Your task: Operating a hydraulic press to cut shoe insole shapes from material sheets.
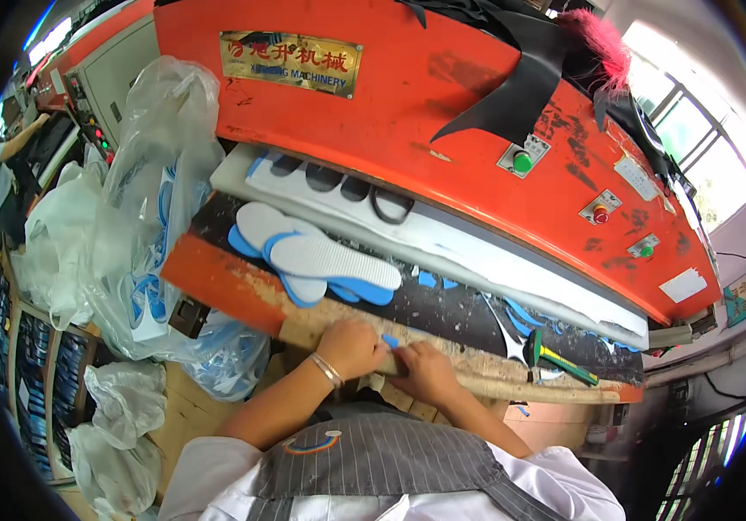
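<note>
At the near edge of the worktable, my left hand [352, 349] and my right hand [426, 372] are close together with curled fingers. A small blue foam piece [390, 340] shows between their fingertips, with both hands closed on it; the fingers partly cover it. Just beyond my left hand lies a loose pile of sandal soles, with a ribbed white sole [336, 260] on top and a blue sole [362, 293] showing beneath. A hammer [567, 359] with a green and yellow handle rests to the right of my hands.
A large red press machine [408, 113] with push buttons [522, 162] rises behind the table. Under it sits a white sheet [477, 252]. Blue and white offcuts [516, 326] lie near the hammer. Clear plastic bags [151, 217] of blue-and-white pieces stand at left.
</note>
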`<state>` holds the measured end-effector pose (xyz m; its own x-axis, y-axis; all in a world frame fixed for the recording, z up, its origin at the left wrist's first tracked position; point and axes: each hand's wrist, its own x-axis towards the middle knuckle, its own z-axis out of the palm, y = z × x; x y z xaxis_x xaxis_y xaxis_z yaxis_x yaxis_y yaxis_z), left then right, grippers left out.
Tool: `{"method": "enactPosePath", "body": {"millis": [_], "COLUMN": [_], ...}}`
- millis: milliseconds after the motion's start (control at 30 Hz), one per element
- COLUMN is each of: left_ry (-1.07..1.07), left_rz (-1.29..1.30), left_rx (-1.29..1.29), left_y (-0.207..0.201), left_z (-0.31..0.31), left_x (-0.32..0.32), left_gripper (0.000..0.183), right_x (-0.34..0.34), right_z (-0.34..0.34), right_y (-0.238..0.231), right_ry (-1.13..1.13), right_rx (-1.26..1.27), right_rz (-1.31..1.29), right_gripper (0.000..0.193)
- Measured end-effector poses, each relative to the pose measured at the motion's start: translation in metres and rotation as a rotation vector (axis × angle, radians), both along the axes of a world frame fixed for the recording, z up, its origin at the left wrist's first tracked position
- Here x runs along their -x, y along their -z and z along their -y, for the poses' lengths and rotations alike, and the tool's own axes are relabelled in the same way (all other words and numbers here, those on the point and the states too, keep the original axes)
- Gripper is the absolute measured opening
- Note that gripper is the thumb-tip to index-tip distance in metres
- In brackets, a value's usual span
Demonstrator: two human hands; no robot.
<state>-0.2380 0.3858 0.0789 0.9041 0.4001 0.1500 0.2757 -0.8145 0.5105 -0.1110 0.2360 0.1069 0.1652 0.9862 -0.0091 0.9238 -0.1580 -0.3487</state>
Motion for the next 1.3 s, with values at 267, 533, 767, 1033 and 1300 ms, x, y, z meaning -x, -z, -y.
{"method": "enactPosePath", "body": {"millis": [267,533,767,1033,1300], "left_ry": [-0.003,0.13,0.103,0.072,-0.151], "left_rz": [0.302,0.186,0.395,0.396,0.576], "left_rx": [0.093,-0.031,0.279,0.242,0.171], "left_y": [-0.016,0.017,0.016,0.023,0.041], "left_z": [-0.07,-0.129,-0.143,-0.143,-0.135], "left_x": [-0.018,-0.039,-0.044,-0.053,-0.053], "left_gripper": [0.021,0.01,0.01,0.006,0.054], "right_x": [-0.037,-0.072,-0.114,-0.115,-0.143], "right_z": [-0.079,-0.148,-0.19,-0.292,-0.3], "right_y": [-0.019,0.039,-0.024,-0.03,0.008], "right_ry": [0.087,-0.134,-0.377,-0.313,-0.461], "right_rx": [-0.244,-0.344,0.081,0.252,-0.297], "right_rz": [-0.286,-0.128,-0.313,0.554,0.223], "right_gripper": [0.026,0.015,0.014,0.082,0.017]}}
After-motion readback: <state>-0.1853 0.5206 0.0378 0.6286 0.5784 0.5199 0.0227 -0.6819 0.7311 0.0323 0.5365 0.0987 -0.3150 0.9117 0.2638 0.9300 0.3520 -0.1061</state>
